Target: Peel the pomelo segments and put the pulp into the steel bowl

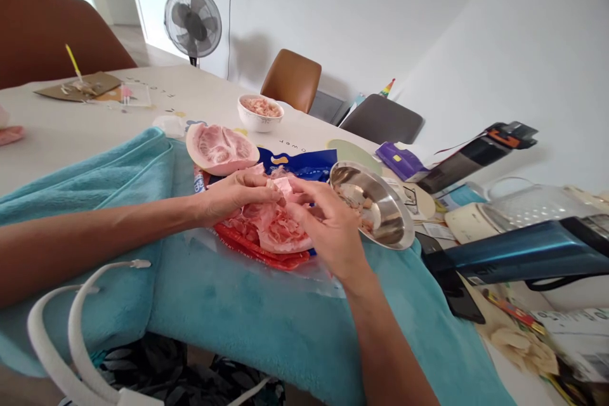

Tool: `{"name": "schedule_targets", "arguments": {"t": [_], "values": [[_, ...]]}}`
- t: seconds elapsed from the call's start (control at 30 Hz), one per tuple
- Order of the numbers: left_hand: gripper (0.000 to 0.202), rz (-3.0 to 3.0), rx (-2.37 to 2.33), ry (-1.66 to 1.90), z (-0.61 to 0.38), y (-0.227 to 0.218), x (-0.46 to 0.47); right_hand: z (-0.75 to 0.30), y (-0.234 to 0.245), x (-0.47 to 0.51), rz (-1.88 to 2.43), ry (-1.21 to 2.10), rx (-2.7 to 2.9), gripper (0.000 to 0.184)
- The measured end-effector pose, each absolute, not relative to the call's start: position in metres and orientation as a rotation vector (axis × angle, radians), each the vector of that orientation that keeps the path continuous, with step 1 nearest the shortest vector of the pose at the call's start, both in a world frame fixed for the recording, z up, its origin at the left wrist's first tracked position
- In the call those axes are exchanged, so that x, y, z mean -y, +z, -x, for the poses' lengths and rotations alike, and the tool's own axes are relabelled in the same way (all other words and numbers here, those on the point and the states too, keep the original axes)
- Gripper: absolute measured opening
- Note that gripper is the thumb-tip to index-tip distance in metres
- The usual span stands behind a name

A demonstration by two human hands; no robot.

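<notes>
Both hands meet over a pink pomelo half [273, 231] that lies on a red and blue plastic bag [266, 254] spread on a teal towel [238, 317]. My left hand [233, 193] and my right hand [323, 219] pinch a pale pink piece of pomelo [281, 187] between their fingertips, just above the half. A second hollowed pomelo half [221, 149] rests behind my left hand. A steel bowl [375, 206] with bits of fruit flesh sits tilted right beside my right hand.
A white bowl [260, 112] of pink flesh stands farther back on the table [71, 133]. A blue bottle [523, 254], black flask [471, 155], phone [451, 292], papers and a clear jug [533, 203] crowd the right. A fan [193, 20] and chairs stand behind.
</notes>
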State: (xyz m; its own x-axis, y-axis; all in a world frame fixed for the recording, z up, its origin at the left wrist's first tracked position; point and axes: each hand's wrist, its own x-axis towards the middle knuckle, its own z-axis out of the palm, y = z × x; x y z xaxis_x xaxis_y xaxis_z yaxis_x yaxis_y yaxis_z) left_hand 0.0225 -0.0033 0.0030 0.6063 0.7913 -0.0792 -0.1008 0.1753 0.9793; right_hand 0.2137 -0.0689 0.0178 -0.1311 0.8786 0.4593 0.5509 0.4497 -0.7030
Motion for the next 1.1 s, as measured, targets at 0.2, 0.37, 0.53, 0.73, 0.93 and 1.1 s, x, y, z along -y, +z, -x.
{"name": "schedule_targets", "arguments": {"t": [0.2,0.37,0.53,0.73,0.93,1.1], "values": [[0.028,-1.406,-0.637,0.677,-0.020,0.001,0.001,-0.203,0.009,0.066,1.083,0.426,1.915,0.026],[0.036,-1.489,-0.609,0.584,-0.017,0.006,-0.002,-0.203,0.011,0.068,1.080,0.365,1.890,0.016],[0.042,-1.512,-0.534,0.477,-0.011,0.006,-0.005,-0.204,0.017,0.069,1.045,0.586,1.848,0.006],[0.042,-1.440,-0.542,0.465,-0.013,0.004,-0.005,-0.199,0.015,0.068,1.177,0.547,1.866,0.014],[0.029,-1.334,-0.571,0.585,-0.019,0.004,-0.004,-0.213,0.017,0.069,1.350,0.402,1.665,0.016],[0.018,-1.387,-0.564,0.595,-0.019,0.001,-0.009,-0.248,0.029,0.065,1.464,0.079,1.375,0.013]]}}
